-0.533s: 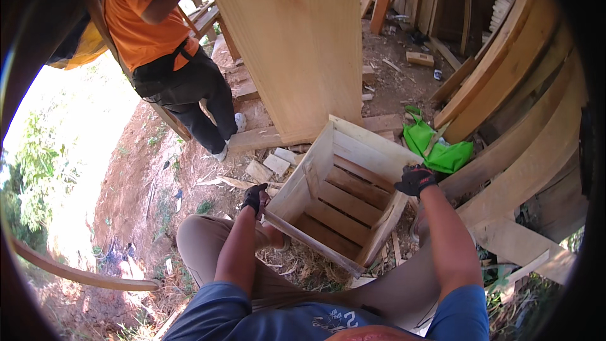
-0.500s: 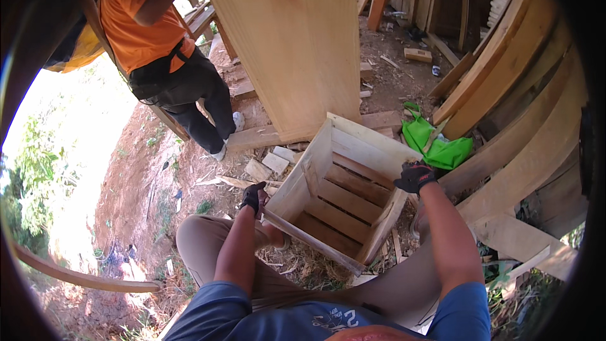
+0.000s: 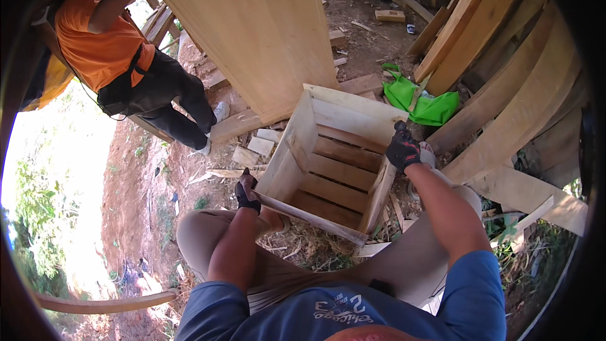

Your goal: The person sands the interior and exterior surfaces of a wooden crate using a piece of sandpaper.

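Gripping or merely resting (I cannot tell which), the gloved left hand [image 3: 247, 193] is at the left corner of a pale, open-topped wooden crate [image 3: 350, 117], mid-frame, with browner, gapped floor slats [image 3: 341, 173], its right rim clasped by the right hand [image 3: 403, 149].

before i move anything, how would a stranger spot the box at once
Find the big wood panel. On its near side, between the left hand and right hand, sits the box. Its open top and gapped bottom slats distinguish it from the flat panel.
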Motion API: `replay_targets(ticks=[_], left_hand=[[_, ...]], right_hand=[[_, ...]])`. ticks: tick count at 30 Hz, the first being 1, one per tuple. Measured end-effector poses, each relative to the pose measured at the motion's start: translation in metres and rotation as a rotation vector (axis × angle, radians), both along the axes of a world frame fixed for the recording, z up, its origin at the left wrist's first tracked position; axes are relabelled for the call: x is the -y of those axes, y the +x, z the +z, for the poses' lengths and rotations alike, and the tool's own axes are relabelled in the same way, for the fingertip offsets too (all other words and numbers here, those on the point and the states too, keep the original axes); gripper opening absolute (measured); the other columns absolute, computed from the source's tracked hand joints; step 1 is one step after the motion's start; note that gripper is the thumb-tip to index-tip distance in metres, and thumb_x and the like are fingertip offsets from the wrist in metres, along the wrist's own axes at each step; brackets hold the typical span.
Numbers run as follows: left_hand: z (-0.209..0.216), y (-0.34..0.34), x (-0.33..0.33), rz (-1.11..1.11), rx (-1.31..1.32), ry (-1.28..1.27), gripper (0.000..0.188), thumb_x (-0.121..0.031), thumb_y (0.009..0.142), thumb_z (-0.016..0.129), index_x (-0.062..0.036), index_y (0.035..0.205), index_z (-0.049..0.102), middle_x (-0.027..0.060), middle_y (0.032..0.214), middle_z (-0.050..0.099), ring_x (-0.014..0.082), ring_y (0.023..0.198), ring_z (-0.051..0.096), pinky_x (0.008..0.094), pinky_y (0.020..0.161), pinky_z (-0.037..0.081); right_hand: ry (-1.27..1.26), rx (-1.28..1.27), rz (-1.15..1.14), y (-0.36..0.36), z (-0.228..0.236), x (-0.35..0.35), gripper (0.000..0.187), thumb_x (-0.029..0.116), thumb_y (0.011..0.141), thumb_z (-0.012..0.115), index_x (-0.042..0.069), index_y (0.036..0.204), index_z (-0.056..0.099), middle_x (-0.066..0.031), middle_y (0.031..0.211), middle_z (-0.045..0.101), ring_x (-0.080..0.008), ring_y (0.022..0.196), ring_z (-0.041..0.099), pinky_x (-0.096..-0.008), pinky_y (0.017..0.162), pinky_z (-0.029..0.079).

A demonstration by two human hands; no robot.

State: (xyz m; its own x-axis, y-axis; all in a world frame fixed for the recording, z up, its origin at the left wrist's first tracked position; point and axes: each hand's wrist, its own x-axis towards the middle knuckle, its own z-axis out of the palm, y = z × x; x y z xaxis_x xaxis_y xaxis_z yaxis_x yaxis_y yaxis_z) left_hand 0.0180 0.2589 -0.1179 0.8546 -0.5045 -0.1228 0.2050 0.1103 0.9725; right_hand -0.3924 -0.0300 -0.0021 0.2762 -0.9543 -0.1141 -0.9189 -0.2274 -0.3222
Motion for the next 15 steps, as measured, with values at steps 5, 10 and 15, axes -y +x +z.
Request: replay_targets(ticks=[5,10,15], left_hand=[[-0.014,-0.016,0.041,-0.083,0.235,0.021,0.017,-0.029,0.092,0.06,-0.0125,0.086,0.061,-0.0061,0.073,0.041,0.0093,0.067,0.036,0.0299,0.061,0.033],[-0.026,-0.012,0.074,-0.114,0.228,0.143,0.02,-0.029,0.092,0.058,-0.0094,0.09,0.063,-0.0024,0.076,0.052,0.0143,0.069,0.043,0.0329,0.063,0.037],[-0.019,0.0,0.087,-0.082,0.184,0.292,0.024,-0.031,0.094,0.056,-0.0095,0.093,0.066,-0.0017,0.08,0.057,0.0122,0.074,0.051,0.0316,0.068,0.043]], right_hand=[[-0.092,0.062,-0.066,-0.032,-0.023,0.042,0.078,0.019,0.084,0.069,0.003,0.152,0.033,-0.0296,0.133,0.061,-0.0458,0.12,0.061,-0.0497,0.103,0.05],[-0.152,0.083,-0.035,-0.045,-0.015,0.07,0.077,0.023,0.084,0.074,0.004,0.148,0.036,-0.0277,0.127,0.065,-0.044,0.121,0.062,-0.0492,0.102,0.05],[-0.102,-0.007,-0.092,-0.022,0.001,0.048,0.063,0.022,0.086,0.069,0.006,0.14,0.04,-0.0274,0.122,0.066,-0.0446,0.113,0.065,-0.0504,0.097,0.052]])
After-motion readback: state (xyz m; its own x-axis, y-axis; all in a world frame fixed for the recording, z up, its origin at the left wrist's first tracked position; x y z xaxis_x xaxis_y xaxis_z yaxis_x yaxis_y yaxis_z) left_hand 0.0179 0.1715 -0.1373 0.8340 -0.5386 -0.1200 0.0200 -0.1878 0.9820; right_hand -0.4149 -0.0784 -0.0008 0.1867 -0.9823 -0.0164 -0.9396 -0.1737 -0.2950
